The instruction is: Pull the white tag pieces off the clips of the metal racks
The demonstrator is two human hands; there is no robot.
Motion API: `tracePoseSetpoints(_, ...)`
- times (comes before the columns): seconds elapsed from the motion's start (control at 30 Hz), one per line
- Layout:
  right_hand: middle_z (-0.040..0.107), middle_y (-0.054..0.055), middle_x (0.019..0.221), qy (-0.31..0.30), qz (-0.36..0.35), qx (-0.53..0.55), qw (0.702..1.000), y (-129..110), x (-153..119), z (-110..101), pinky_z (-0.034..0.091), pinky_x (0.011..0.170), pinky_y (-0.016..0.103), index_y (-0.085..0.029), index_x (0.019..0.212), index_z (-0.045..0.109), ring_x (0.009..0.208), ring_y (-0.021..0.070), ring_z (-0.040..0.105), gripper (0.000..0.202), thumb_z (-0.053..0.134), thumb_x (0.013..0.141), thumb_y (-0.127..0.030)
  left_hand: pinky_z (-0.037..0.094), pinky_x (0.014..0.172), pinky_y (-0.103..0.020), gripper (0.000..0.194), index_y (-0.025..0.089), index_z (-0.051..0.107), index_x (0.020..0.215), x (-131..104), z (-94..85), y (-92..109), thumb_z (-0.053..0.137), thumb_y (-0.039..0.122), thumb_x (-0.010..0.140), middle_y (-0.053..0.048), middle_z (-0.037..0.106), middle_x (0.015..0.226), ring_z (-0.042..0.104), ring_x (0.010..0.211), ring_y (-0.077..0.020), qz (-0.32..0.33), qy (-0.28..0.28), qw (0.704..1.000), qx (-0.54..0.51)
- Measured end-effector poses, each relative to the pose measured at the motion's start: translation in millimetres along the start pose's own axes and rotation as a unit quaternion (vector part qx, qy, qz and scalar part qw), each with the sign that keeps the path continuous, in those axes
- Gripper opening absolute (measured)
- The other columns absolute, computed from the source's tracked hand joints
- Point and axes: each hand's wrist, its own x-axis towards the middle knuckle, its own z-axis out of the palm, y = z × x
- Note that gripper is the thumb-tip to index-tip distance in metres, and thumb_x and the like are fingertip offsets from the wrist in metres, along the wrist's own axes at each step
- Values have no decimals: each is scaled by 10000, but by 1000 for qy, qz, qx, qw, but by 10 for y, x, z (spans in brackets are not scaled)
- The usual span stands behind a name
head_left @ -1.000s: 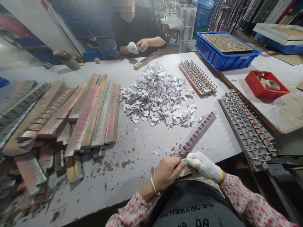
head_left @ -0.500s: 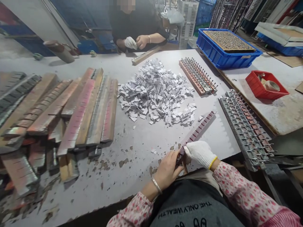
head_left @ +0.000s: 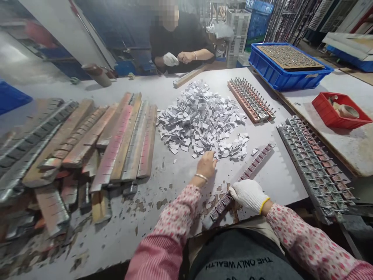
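My right hand (head_left: 250,195), in a white knit glove, is closed on a long narrow bar (head_left: 253,166) that lies slantwise before me. Along its top runs a row of dark, purplish, speckled square pieces. My bare left hand (head_left: 206,167), with a bangle at the wrist, is at the near edge of a heap of small white flat chips (head_left: 201,116). Its fingers are bent and slightly apart, and their tips are partly hidden. No chip can be made out in them.
Many slotted wooden bars (head_left: 116,140) are stacked at the left. Bars with upright pins stand at the back (head_left: 250,99) and at the right (head_left: 314,167). A blue crate (head_left: 271,74) and a red bin (head_left: 335,118) are at the right. Across the table a co-worker (head_left: 182,42) handles something small.
My left hand has let go of the bar's near end and moved forward and left to the chip heap. My right hand still grips the bar. The view has shifted slightly left.
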Motion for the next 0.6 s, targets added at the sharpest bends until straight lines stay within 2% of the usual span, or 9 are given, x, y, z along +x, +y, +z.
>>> tracePoseSetpoints(0.1, 701, 144, 847, 2, -17, 23, 1000, 50, -24, 131, 465, 682, 350, -166, 914, 697, 819, 293, 675, 495, 319, 981, -479, 439, 953, -379, 330, 166, 555, 1147, 326, 103, -29, 506, 43, 845, -141, 545, 1175, 544, 1097, -244, -8, 3, 1000, 23)
tracePoseSetpoints(0.17, 699, 124, 828, 4, -36, 51, 998, 120, -21, 199, 439, 672, 314, -179, 886, 687, 801, 268, 668, 516, 299, 987, -504, 447, 930, -371, 306, 165, 571, 1102, 378, 127, -86, 549, 53, 818, -148, 536, 1167, 558, 1070, -247, -18, -1, 999, 29)
tracePoseSetpoints(0.23, 694, 98, 816, 27, -39, 94, 994, 199, 29, 274, 415, 676, 281, -187, 868, 674, 789, 232, 656, 511, 294, 994, -504, 465, 886, -352, 237, 175, 586, 1035, 333, 78, -159, 609, 123, 805, -129, 554, 1105, 575, 1026, -241, -25, 2, 999, 24)
tracePoseSetpoints(0.33, 681, 64, 813, 104, -5, 166, 981, 228, 224, 395, 400, 692, 251, -192, 899, 655, 783, 193, 631, 412, 348, 994, -449, 489, 797, -307, 103, 200, 597, 901, 212, -68, -264, 622, 263, 824, -60, 594, 911, 598, 900, -210, -3, 13, 1000, -6)
tracePoseSetpoints(0.43, 674, 52, 928, 219, -20, 216, 951, 89, 552, 440, 415, 758, 250, -206, 1019, 635, 863, 186, 609, 229, 470, 945, -348, 489, 676, -277, 201, 201, 573, 749, 138, -144, -421, 612, 385, 817, -5, 561, 688, 578, 710, -183, 53, 15, 997, -52)
tracePoseSetpoints(0.47, 665, 55, 1005, 259, -49, 221, 939, 22, 681, 426, 418, 801, 255, -215, 1077, 621, 927, 192, 596, 218, 523, 909, -312, 482, 634, -268, 267, 196, 559, 710, 126, -135, -505, 622, 440, 797, 3, 541, 639, 565, 662, -177, 65, 14, 995, -79)
tracePoseSetpoints(0.5, 650, 58, 1073, 285, -89, 221, 928, -46, 812, 401, 419, 837, 260, -225, 1123, 607, 982, 199, 579, 262, 567, 872, -288, 473, 611, -256, 325, 193, 555, 688, 116, -110, -605, 672, 492, 738, 11, 533, 614, 556, 641, -172, 38, 21, 984, -171)
tracePoseSetpoints(0.53, 639, 54, 1107, 293, -129, 223, 921, -111, 935, 368, 421, 856, 257, -234, 1144, 600, 1010, 198, 570, 301, 596, 845, -272, 468, 589, -248, 387, 192, 557, 687, 107, -72, -717, 720, 543, 664, 16, 534, 607, 557, 633, -171, -1, 22, 964, -264)
tracePoseSetpoints(0.6, 649, 28, 1079, 268, -192, 247, 911, -225, 1130, 298, 428, 847, 228, -241, 1103, 620, 998, 183, 579, 282, 619, 821, -258, 479, 577, -250, 493, 198, 595, 770, 71, 13, -939, 771, 604, 552, 5, 584, 654, 588, 651, -187, -65, 7, 920, -387)
